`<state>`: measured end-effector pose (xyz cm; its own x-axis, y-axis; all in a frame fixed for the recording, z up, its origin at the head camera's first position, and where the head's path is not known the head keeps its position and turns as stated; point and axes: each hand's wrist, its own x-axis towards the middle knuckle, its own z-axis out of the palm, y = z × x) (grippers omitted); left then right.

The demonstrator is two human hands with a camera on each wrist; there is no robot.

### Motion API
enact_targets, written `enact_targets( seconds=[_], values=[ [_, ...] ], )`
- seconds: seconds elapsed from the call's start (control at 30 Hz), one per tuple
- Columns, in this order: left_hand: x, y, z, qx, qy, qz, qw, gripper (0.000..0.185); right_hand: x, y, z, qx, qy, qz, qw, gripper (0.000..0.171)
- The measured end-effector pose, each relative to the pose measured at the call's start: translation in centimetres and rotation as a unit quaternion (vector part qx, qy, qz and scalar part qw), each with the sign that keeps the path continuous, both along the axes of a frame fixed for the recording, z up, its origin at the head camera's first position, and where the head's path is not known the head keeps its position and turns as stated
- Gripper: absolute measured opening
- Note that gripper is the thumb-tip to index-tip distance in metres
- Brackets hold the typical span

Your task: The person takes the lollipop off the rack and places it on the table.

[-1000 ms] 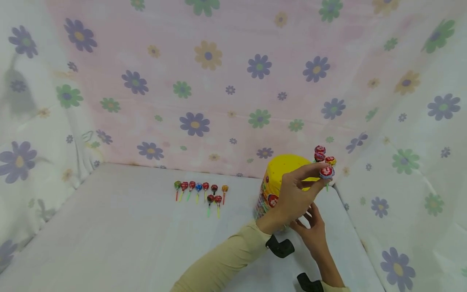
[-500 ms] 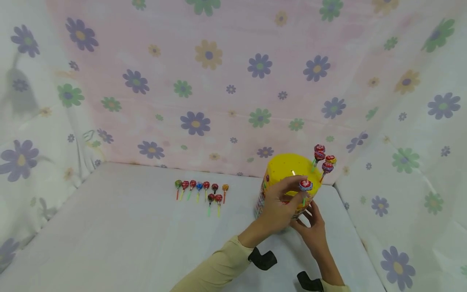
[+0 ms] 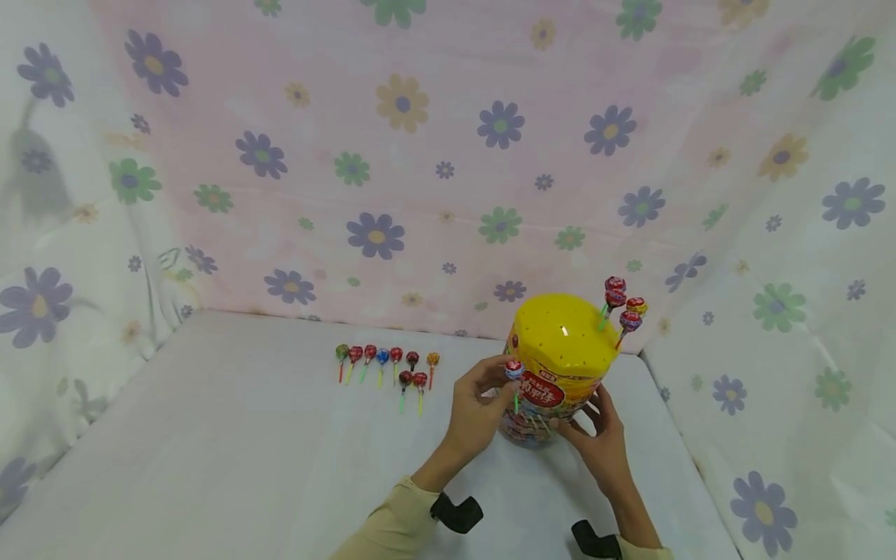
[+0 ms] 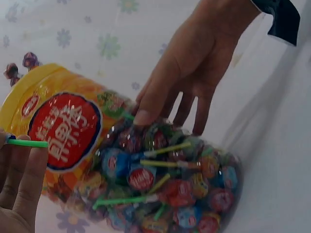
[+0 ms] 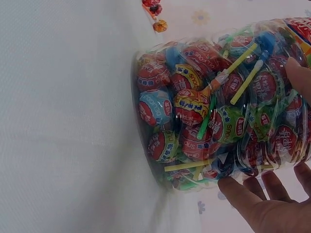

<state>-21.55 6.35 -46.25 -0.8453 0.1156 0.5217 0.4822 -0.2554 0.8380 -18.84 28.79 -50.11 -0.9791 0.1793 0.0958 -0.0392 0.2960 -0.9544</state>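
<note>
Delicately pinched by its green stick, a red-wrapped lollipop is hanging head-up in the left hand, just beside the upper left side of the lollipop tub. Thumb and fingertips are closing on the thin stick rather than the wrapper, which is keeping the sweet upright and clear of the tub's label.

On the other side, the right hand is resting against the tub's clear lower wall with fingers spread and nearly straight, apparently steadying the tall container so it is not tipping on the cloth. The right wrist view is showing those fingertips lying on the plastic, over a dense packing of wrapped lollipops inside.

Four more lollipops are standing stuck upright at the far right edge of the yellow lid, their sticks seemingly seated in holes in it.

Further left, a row of lollipops is lying flat on the white tabletop, well apart from the tub, sticks pointing toward the person. Flowered cloth is draping the back and sides.
</note>
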Motion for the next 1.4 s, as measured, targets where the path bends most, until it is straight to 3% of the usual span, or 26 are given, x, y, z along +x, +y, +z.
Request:
enact_targets(
  seconds=[0.3,0.67,0.8,1.0,1.13,1.4],
  values=[
    [-1.2,-5.2,-2.6,-0.001,-0.054,0.066,0.9964,0.033,-0.2,0.1,0.5,-0.003,0.000,0.007,1.000,0.099],
    [-2.0,-10.0,-5.5,-0.041,-0.111,0.135,0.9838,0.034,-0.1,0.0,0.4,-0.004,-0.011,-0.002,1.000,0.100],
    [-2.3,-11.7,-6.4,-0.088,-0.132,0.191,0.9687,0.032,-0.1,0.0,0.3,-0.002,-0.009,-0.003,1.000,0.100],
    [-2.7,-13.6,-7.6,-0.169,-0.160,0.269,0.9345,0.034,0.0,0.1,0.4,-0.001,-0.009,-0.003,1.000,0.099],
    [-3.2,-14.5,-8.5,-0.208,-0.169,0.280,0.9217,0.037,0.2,0.0,0.3,0.000,-0.009,-0.004,1.000,0.099],
    [-4.4,-15.4,-9.2,-0.250,-0.181,0.260,0.9148,0.041,0.3,-0.2,0.1,-0.004,-0.002,-0.004,1.000,0.098]
  ],
)
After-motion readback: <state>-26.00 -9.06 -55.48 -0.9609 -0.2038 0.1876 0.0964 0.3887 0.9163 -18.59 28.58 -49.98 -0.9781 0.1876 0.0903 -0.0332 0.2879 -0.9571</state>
